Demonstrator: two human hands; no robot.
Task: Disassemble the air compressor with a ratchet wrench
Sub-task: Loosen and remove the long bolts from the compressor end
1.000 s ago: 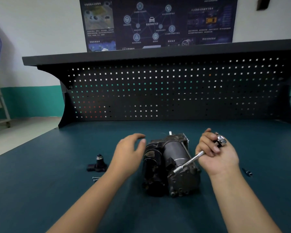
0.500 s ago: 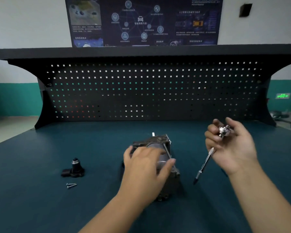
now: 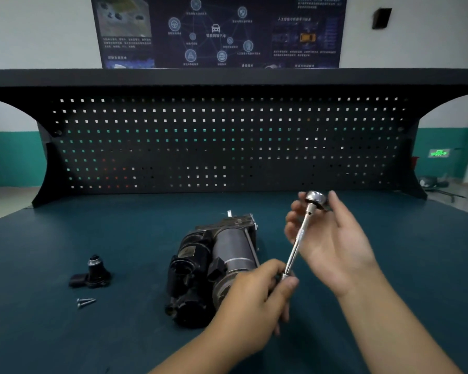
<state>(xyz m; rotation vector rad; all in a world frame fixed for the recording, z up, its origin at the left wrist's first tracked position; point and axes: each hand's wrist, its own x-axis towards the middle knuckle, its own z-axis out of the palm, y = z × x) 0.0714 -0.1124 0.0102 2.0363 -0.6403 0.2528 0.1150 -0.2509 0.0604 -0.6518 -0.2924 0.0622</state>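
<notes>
1. On the desk [image 3: 422,238], at centre, rests the air compressor [image 3: 222,263].
2. Left hand [image 3: 257,300] fingers grasp the ratchet wrench [image 3: 299,238] at its lower end.
3. Right hand [image 3: 333,238] fingers pinch the wrench head.

Inventory of unclear items:
- My left hand [image 3: 257,295] is covering the near right end of the air compressor [image 3: 214,265].
- It is also hiding the lower tip of the ratchet wrench [image 3: 299,238].
- My right hand [image 3: 333,238] is blurring at the fingertips, so its grip on the wrench head is unclear.
- The poster [image 3: 216,31] is being cut by the top edge, its print too small to read.
</notes>
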